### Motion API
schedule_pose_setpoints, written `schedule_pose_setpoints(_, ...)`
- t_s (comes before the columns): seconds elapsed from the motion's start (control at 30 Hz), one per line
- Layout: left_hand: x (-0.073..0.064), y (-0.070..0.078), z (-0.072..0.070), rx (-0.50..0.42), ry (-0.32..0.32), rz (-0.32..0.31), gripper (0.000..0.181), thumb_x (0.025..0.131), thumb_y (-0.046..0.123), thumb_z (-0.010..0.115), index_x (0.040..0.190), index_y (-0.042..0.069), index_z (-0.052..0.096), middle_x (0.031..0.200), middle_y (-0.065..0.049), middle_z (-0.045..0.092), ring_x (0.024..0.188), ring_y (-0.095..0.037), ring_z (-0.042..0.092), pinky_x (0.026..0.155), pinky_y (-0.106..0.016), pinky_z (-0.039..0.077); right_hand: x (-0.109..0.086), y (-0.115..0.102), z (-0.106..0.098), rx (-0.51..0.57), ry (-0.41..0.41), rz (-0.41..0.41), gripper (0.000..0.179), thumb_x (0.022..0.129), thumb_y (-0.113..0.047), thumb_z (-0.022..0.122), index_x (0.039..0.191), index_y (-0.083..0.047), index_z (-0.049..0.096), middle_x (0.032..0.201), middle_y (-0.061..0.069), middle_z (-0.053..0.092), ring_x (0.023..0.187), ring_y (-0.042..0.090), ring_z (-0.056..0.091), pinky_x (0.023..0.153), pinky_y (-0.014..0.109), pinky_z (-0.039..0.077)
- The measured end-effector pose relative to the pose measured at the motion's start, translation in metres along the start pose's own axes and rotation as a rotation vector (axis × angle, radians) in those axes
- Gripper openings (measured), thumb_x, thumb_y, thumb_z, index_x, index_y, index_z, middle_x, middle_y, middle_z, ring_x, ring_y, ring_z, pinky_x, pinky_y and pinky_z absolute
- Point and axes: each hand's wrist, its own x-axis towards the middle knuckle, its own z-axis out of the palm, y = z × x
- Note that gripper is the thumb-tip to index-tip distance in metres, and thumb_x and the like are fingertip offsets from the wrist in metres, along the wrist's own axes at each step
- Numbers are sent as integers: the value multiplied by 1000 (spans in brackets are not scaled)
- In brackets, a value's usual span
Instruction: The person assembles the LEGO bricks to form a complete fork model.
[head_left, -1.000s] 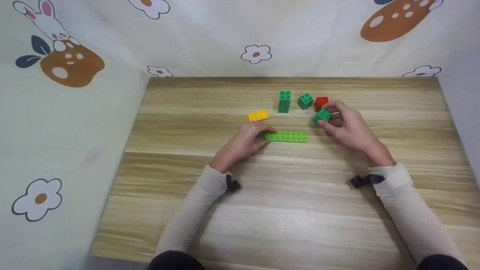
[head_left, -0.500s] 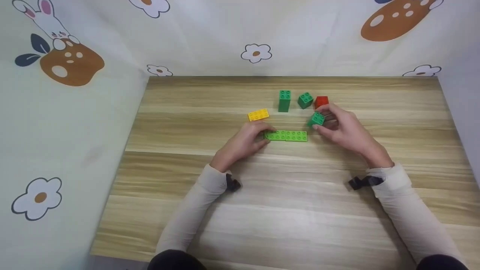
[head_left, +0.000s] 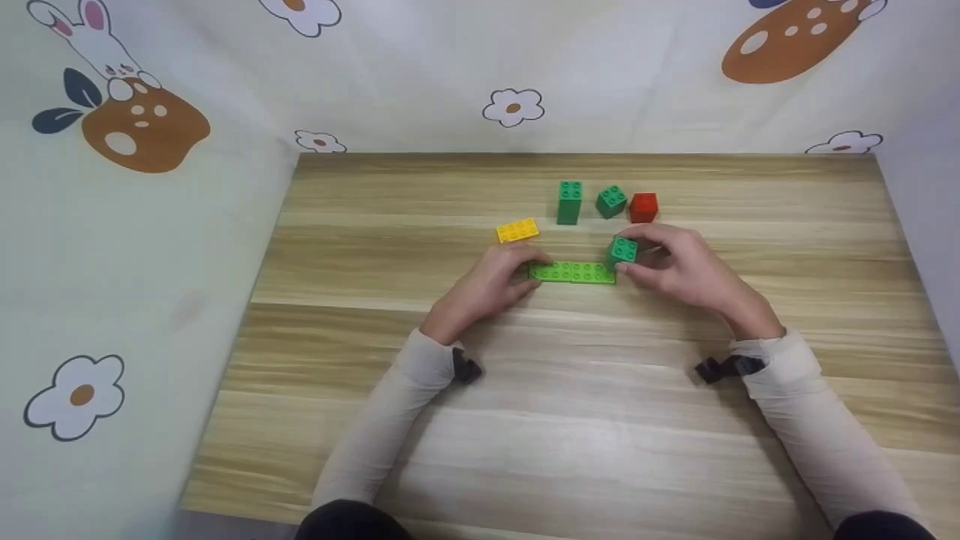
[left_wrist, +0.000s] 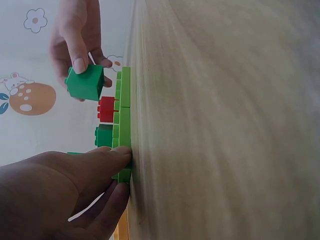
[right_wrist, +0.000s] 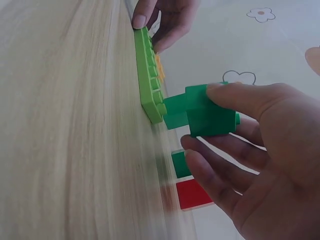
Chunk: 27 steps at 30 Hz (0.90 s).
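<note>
My left hand [head_left: 491, 283] pinches the left end of two light green building bricks [head_left: 583, 273] lying flat, end to end, on the table. A square dark green building brick [head_left: 623, 250] is in my right hand [head_left: 686, 266], pinched between thumb and fingers. In the left wrist view this green brick [left_wrist: 86, 82] hangs above the studs of the light green bricks [left_wrist: 125, 125], near their far end. The right wrist view shows a gap between the held brick [right_wrist: 212, 115] and the table. My left fingers cover the left end of the light green bricks.
A flat yellow brick [head_left: 517, 230] lies just beyond my left hand. Farther back stand a tall green block [head_left: 569, 202], a small green brick [head_left: 611, 202] and a red brick [head_left: 643, 208]. A patterned cloth wall [head_left: 420, 90] rises behind the table.
My right hand has brought the green brick leftward and nearer to me, from beside the red brick to over the light green bricks' right end. The left hand stays put.
</note>
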Motion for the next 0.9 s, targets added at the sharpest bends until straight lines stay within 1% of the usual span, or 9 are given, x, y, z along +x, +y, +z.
schedule_pose_setpoints(0.17,0,0,0,4,0,2,33,101,8,75,134,7,74,134,-8,76,130,-24,69,118,-39,52,-1,0,-1,8,-35,-8,42,96,-17,85,135,-12,74,123,6,78,108,22,75,92,38,66)
schedule_pose_setpoints(0.27,0,0,0,-2,-4,-3,33,101,8,75,134,7,74,135,-8,76,131,-24,68,119,-39,52,-2,-1,-1,17,-57,2,42,95,-16,86,135,-14,74,123,4,77,109,21,75,95,34,65)
schedule_pose_setpoints(0.4,0,0,1,-12,-6,-11,33,101,8,75,135,7,73,135,-7,76,131,-23,68,119,-39,51,-2,0,0,14,-79,1,41,95,-20,86,134,-16,74,123,2,76,110,19,74,97,26,62)
schedule_pose_setpoints(0.47,0,0,1,-16,-6,-13,33,101,8,75,135,8,73,135,-7,76,132,-23,68,119,-39,51,-2,0,1,12,-85,-4,41,95,-23,87,134,-16,75,124,1,76,111,19,73,97,26,62)
schedule_pose_setpoints(0.7,-1,1,0,-15,-2,-9,33,101,7,75,133,7,74,134,-8,76,131,-23,68,119,-39,52,-1,0,4,3,-111,-11,42,93,-19,88,133,-15,75,124,1,77,110,18,72,99,39,64)
schedule_pose_setpoints(0.9,-1,1,0,-8,1,-5,32,100,5,76,132,7,75,133,-7,77,130,-23,69,118,-39,52,-1,-1,5,6,-115,-8,44,93,-17,88,134,-14,75,126,2,77,112,17,72,100,44,63)
